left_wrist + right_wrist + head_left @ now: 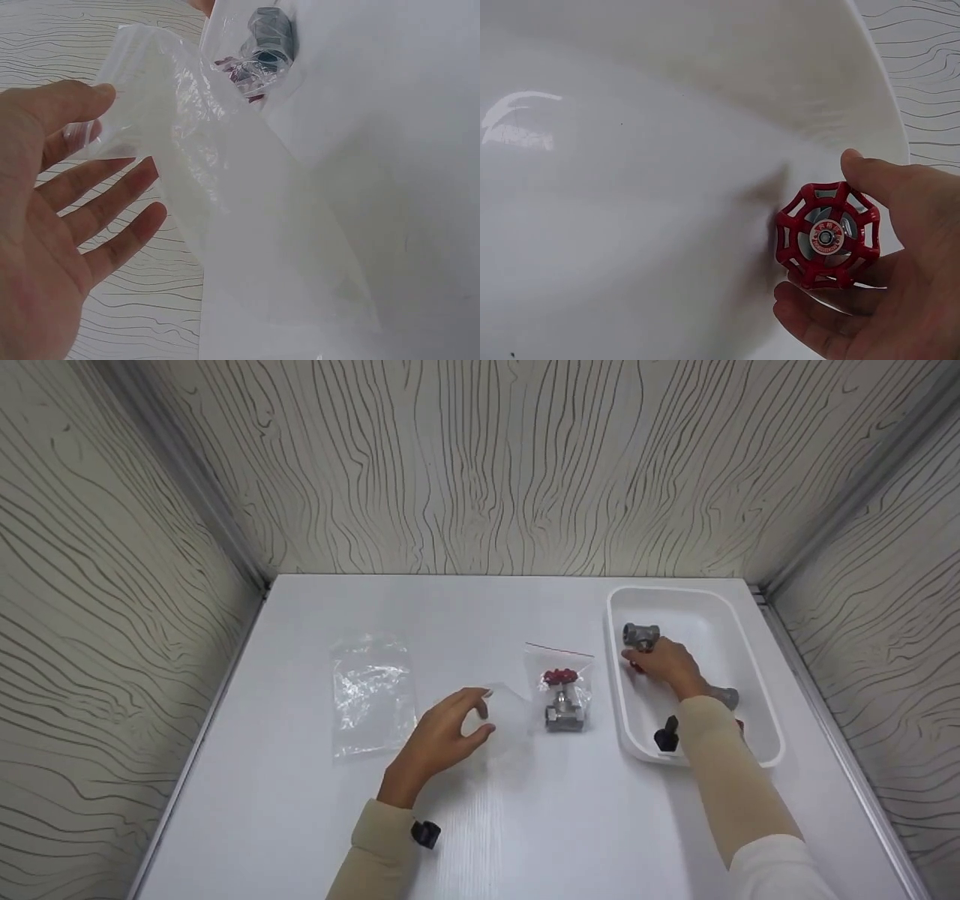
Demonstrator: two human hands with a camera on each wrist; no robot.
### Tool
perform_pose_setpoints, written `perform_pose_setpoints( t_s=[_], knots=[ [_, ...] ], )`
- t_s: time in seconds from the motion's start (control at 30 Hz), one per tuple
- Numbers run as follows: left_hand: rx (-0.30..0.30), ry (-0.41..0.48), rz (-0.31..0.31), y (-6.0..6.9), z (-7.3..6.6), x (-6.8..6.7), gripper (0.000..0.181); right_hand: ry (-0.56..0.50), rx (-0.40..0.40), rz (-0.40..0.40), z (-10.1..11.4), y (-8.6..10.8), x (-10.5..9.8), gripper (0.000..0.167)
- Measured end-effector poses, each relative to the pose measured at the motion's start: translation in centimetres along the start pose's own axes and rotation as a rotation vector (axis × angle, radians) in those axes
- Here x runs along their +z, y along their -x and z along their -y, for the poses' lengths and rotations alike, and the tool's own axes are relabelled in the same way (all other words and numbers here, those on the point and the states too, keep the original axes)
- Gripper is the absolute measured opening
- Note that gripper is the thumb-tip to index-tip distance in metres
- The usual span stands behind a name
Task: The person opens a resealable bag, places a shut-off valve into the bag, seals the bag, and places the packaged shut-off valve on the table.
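My left hand (446, 731) pinches a see-through plastic zip bag (240, 202) near its top edge, between thumb and index finger, while the other fingers spread apart. The bag hangs over the middle of the white table. Inside the white tray (613, 675) at the right, my right hand (671, 664) grips a metal gate valve (641, 634) with a red handwheel (827, 237). In the right wrist view the thumb lies on one side of the wheel and the fingers curl below it. The valve's body is hidden there.
A bagged valve (562, 712) with a red wheel lies between the left hand and the tray. Another flat plastic bag (371, 697) is at the table's left. Behind the right wrist, a second metal valve (726, 697) is partly hidden in the tray. Patterned walls (480, 472) enclose the table.
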State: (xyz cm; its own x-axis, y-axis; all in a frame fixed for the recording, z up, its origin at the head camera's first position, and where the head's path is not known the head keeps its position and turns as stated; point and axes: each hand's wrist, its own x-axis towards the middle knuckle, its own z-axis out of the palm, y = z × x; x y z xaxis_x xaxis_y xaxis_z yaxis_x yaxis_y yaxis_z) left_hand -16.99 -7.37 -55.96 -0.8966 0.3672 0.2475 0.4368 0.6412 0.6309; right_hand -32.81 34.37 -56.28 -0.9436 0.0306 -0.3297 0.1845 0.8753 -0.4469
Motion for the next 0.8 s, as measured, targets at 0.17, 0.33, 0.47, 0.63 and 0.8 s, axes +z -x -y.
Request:
perform_pose_setpoints(
  t_s=[0.17, 0.33, 0.47, 0.63, 0.8],
  knots=[
    [0.005, -0.005, -0.002, 0.01, 0.05, 0.06, 0.019, -0.005, -0.006, -0.007, 0.16, -0.16, 0.32, 0.048],
    [-0.007, 0.003, 0.002, 0.03, 0.18, 0.09, 0.018, -0.011, 0.0, -0.011, 0.26, -0.57, 0.59, 0.041],
    [0.01, 0.004, -0.006, 0.14, 0.15, -0.01, 0.016, 0.007, -0.005, -0.025, 0.25, -0.88, 0.79, 0.035],
    [0.019, -0.003, -0.013, 0.21, 0.11, -0.04, 0.016, 0.026, -0.006, -0.03, 0.15, -1.02, 0.86, 0.031],
    [0.024, -0.004, -0.021, 0.23, 0.08, 0.01, 0.017, 0.027, 0.008, -0.013, -0.01, -0.91, 0.85, 0.031]
  ],
)
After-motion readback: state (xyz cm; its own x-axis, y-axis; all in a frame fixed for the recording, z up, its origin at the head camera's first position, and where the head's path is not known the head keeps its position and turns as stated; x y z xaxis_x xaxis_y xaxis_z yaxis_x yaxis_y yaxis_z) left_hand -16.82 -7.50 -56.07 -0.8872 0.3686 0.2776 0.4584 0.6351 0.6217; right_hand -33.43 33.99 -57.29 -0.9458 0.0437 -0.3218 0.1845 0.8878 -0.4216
